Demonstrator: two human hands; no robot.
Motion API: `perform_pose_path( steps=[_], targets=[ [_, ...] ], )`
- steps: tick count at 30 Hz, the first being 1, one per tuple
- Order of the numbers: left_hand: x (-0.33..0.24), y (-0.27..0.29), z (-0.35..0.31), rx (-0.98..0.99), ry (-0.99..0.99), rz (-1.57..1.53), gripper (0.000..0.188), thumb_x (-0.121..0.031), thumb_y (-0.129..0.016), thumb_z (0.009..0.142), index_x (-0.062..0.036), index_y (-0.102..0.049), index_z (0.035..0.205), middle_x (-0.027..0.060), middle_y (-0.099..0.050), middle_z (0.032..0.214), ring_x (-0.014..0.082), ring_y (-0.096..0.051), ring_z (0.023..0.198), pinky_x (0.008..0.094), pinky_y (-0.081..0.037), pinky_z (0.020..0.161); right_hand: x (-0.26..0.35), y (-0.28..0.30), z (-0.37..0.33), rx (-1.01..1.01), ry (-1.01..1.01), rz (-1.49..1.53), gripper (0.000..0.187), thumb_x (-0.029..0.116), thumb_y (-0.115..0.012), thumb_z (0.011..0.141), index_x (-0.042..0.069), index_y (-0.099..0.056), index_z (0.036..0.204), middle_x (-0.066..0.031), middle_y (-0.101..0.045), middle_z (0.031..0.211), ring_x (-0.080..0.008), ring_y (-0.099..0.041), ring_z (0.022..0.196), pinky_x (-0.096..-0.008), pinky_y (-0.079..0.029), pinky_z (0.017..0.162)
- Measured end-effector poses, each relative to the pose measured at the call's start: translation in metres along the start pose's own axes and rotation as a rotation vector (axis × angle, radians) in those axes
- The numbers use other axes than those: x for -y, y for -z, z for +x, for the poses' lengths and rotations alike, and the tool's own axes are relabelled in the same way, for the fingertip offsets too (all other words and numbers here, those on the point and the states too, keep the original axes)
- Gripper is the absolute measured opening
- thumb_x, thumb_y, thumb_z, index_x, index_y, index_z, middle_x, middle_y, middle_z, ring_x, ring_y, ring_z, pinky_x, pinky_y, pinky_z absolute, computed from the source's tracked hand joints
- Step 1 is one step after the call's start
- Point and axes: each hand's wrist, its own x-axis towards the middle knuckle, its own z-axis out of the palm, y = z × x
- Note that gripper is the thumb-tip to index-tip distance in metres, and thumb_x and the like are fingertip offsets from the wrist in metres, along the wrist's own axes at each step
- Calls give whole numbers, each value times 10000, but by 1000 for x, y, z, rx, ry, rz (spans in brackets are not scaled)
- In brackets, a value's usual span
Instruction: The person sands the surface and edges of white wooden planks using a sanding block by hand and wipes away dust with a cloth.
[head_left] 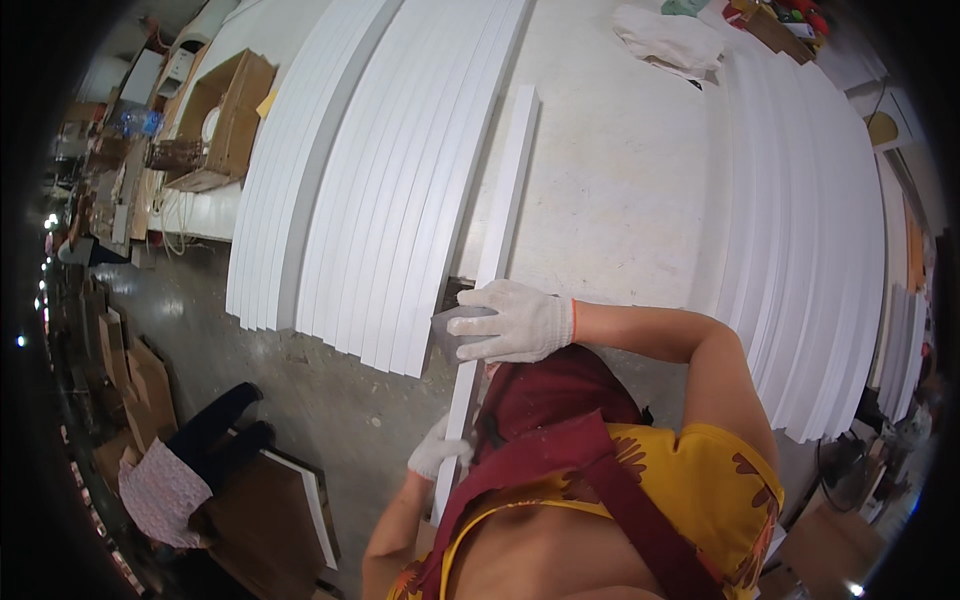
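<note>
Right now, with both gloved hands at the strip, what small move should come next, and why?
I'd probably slide the white-gloved right hand a little along the long, narrow white strip: its fingers rest over a dark grey flat piece at the strip, while the white-gloved left hand seems to steady the strip lower down.

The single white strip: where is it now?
In the head view's middle, the single white strip lies right of the nearest packed strips, under the right hand.
</note>
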Motion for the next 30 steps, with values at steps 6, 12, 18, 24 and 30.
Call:
perform_pose_path(
  steps=[6, 12, 18, 24, 30],
  targets=[
    [48, 10, -47, -197, 20, -62, 783, -106, -748, 700, -3, -479, 1428, 37, -610, 888, 153, -610, 761, 273, -485, 692, -110, 53, -31, 143, -478, -566, 328, 310, -450, 1026, 254, -678, 1256, -69, -602, 1393, -296, -555, 1279, -474, -452, 1049],
    [40, 20, -46, -142, 31, -7, 783, -167, -759, 713, 12, -495, 1427, 43, -625, 1003, 148, -586, 901, 264, -467, 793, -193, 107, -82, -84, -1091, -521, 440, 354, -614, 915, 118, -673, 1282, -122, -616, 1360, -329, -564, 1263, -401, -436, 1067],
    [48, 34, -55, 19, 87, -210, 723, -227, -754, 786, 25, -509, 1419, 84, -634, 1177, 184, -605, 1040, 305, -474, 912, 7, 31, -14, 99, -601, -172, 309, 185, -612, 873, 106, -690, 1161, -128, -651, 1294, -318, -605, 1193, -446, -510, 937],
    [54, 10, -106, -99, 243, -223, 713, -210, -752, 774, 20, -518, 1408, 78, -634, 1156, 178, -603, 1024, 304, -476, 906, 97, -39, -8, 25, 45, 189, 327, 239, -632, 860, 259, -666, 1185, -98, -566, 1265, -375, -557, 1147, -472, -547, 843],
    [55, 0, -121, -146, 291, -228, 704, -193, -750, 762, 15, -528, 1397, 71, -633, 1134, 172, -601, 1009, 304, -478, 899, -80, 18, -39, 9, -603, -508, 353, 342, -442, 1028, 272, -633, 1315, -51, -568, 1436, -266, -591, 1213, -427, -512, 954]
  ],
)
